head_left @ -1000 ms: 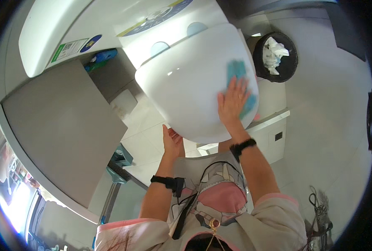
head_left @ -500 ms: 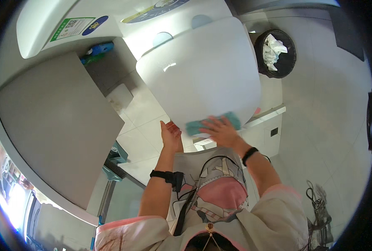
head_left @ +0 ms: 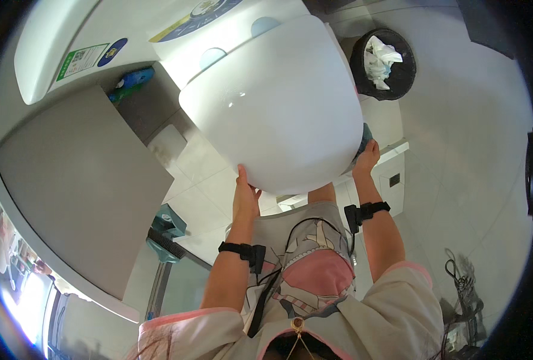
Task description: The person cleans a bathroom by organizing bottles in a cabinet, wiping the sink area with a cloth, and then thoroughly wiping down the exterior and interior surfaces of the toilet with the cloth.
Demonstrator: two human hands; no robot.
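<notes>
A white toilet lid [head_left: 272, 114] lies closed in front of me. My left hand [head_left: 246, 193] is at its front left edge, the thumb against the rim and the other fingers curled partly out of sight under it. At the right edge of the lid, my right hand [head_left: 366, 161] holds a teal cloth [head_left: 365, 137] against the side. Part of the cloth is hidden behind the lid and the fingers.
A black waste bin [head_left: 408, 75] with crumpled white paper stands right of the toilet. To the left is a grey cabinet panel [head_left: 80, 192], with a teal brush and dustpan [head_left: 169, 222] nearby. Dark cables [head_left: 464, 288] are at the lower right.
My right hand and the cloth have moved from the front top of the lid round to its right edge. My left hand has come up against the lid's edge.
</notes>
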